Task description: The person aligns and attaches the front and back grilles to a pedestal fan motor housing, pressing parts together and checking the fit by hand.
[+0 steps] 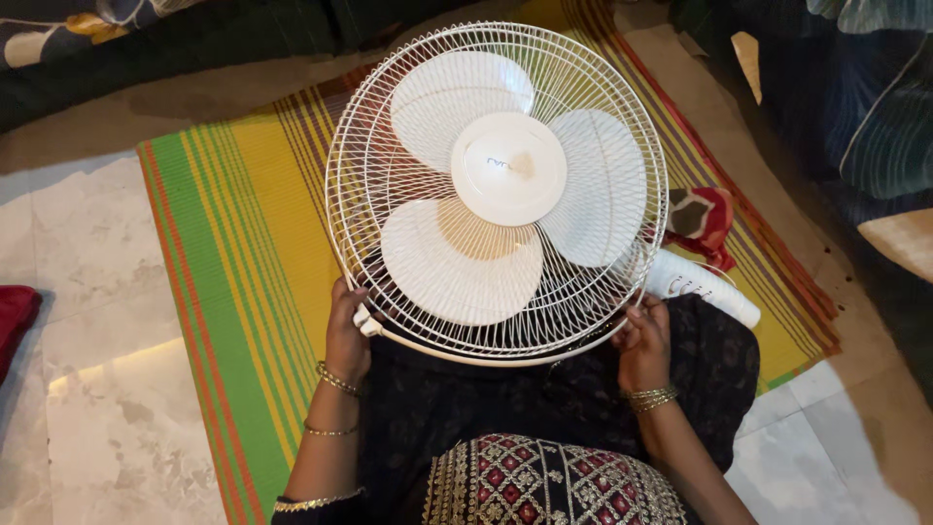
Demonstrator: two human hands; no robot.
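A white electric fan lies face up across my lap, its round wire grille [593, 87] covering three white blades and a round centre cap [508, 167]. My left hand [346, 335] grips the lower left edge of the grille rim. At the lower right edge, my right hand [643, 342] holds the rim with its fingers curled over it. The fan's white base or stand [700, 287] sticks out to the right behind the grille.
A striped green, yellow and orange mat [224, 262] lies on the marble floor [97, 321]. A red patterned cloth [702, 222] sits right of the fan. Dark bedding borders the top and right, and a red object [15, 316] lies at the left edge.
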